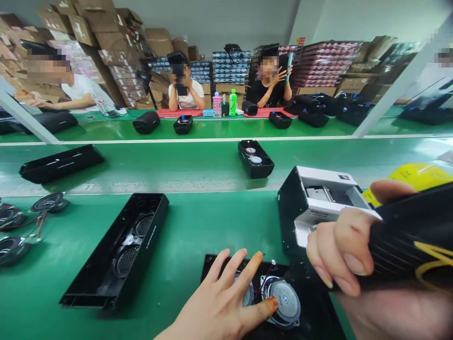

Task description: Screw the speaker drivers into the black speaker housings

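Note:
My left hand [221, 302] lies flat with its fingers spread on an open black speaker housing [311, 316] at the bottom middle, fingertips next to a round silver speaker driver [285, 302] with red and black wires. My right hand [345, 245] is closed round the black and yellow handle of a power tool [417, 236], held just above the housing. A black box with a white and grey open top [318, 200] stands behind my right hand.
An empty long black speaker shell [118, 252] lies on the green bench to the left. Loose speaker drivers [21, 224] sit at the far left. More housings [255, 159] ride the green conveyor [177, 165]. Several people sit across it, in front of stacked cartons.

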Available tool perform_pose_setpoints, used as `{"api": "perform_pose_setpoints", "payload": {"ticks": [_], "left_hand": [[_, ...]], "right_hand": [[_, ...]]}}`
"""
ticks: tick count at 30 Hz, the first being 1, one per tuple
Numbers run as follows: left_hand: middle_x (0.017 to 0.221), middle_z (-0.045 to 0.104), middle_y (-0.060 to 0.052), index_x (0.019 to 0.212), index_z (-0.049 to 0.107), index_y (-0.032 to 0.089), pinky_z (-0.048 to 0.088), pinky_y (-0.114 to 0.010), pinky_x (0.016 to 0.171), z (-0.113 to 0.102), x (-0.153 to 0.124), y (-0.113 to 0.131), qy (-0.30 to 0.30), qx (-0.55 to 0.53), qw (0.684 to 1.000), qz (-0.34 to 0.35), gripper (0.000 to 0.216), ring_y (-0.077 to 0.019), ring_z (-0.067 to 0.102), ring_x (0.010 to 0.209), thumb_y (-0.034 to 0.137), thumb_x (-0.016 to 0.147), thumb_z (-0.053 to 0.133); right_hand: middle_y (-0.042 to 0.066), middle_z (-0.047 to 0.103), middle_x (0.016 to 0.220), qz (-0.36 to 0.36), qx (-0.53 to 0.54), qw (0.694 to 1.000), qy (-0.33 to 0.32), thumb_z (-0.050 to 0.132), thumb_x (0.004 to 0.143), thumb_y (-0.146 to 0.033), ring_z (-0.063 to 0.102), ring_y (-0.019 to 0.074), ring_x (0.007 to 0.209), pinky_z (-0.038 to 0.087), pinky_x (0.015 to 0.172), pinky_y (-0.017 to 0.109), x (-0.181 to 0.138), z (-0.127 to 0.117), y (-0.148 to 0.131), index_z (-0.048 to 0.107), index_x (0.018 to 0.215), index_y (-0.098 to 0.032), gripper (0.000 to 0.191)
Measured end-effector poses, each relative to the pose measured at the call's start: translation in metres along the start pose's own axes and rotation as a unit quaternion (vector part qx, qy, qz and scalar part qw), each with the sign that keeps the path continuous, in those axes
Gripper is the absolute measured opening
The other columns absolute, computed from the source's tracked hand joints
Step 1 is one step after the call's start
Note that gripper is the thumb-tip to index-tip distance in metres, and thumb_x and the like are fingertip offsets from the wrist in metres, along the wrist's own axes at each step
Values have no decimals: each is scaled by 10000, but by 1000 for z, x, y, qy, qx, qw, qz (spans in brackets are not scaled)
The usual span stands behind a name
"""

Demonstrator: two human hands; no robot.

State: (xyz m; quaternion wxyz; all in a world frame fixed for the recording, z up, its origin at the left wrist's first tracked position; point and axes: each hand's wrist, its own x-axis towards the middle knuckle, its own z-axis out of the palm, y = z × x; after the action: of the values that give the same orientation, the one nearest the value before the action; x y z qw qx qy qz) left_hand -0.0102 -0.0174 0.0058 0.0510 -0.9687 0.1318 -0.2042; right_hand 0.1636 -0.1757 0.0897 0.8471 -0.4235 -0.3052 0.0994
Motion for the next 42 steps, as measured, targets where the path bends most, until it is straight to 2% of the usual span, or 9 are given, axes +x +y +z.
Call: {"api": "perform_pose_setpoints", "payload": {"ticks": [4,7,9,15,27,31,34,39,42], "left_hand": [[1588,564,-140,1516,601,499,576,-542,1076,1,2,2,11,-18,1000,-11,404,-346,638,1366,426,1122,545],[1569,593,-158,1480,646,500,598,-537,1037,5,4,3,29,-28,999,-14,381,-352,668,1329,437,1119,542],[1558,612,-162,1443,679,514,612,-521,1020,4,5,3,34,-30,999,-15,360,-345,688,1312,459,1114,545],[1549,632,-164,1399,713,525,606,-514,1034,1,7,2,28,-39,999,-22,347,-347,703,1304,493,1063,637],[1611,567,-199,1419,710,480,570,-556,1065,0,6,5,3,-65,998,-17,516,-380,651,1353,602,924,789],[1607,568,-195,1419,706,480,570,-550,1065,1,6,4,8,-65,998,-18,526,-369,652,1341,603,916,799],[1615,558,-184,1422,699,491,564,-549,1073,3,6,5,13,-64,998,-22,475,-362,637,1358,565,957,764],[1589,577,-176,1388,720,480,559,-549,1073,3,6,5,19,-68,997,-25,375,-348,645,1337,531,1018,689],[1605,554,-190,1418,700,458,562,-572,1066,1,6,4,-3,-82,996,-17,449,-365,647,1337,563,982,722]], "right_hand": [[-30,596,659,32,44,996,-72,824,933,-587,510,176,398,444,332,323,4,6,9,683,1395,-338,543],[-8,670,727,72,55,982,-164,843,888,-636,565,182,460,505,401,328,8,7,17,701,1372,-343,583],[-9,672,724,93,55,976,-189,793,912,-668,578,180,476,521,436,329,8,8,22,708,1370,-355,562],[-7,611,689,89,32,984,-148,614,892,-907,512,158,431,455,382,321,3,4,33,703,1362,-345,738],[10,630,727,88,-1,977,-195,463,988,-882,550,162,479,487,425,321,6,-3,39,670,1427,-327,738],[-1,633,730,92,1,974,-207,508,938,-924,557,161,481,494,436,321,3,-3,39,676,1410,-338,771],[-11,627,732,127,25,977,-167,607,879,-931,542,154,490,491,441,308,0,-1,39,687,1349,-344,757],[-27,633,723,174,49,977,-116,810,781,-840,523,144,482,471,437,280,-3,7,38,704,1225,-353,667],[-18,637,750,185,56,973,-125,841,780,-783,526,145,490,446,418,269,-4,9,40,727,1181,-354,598]]}}
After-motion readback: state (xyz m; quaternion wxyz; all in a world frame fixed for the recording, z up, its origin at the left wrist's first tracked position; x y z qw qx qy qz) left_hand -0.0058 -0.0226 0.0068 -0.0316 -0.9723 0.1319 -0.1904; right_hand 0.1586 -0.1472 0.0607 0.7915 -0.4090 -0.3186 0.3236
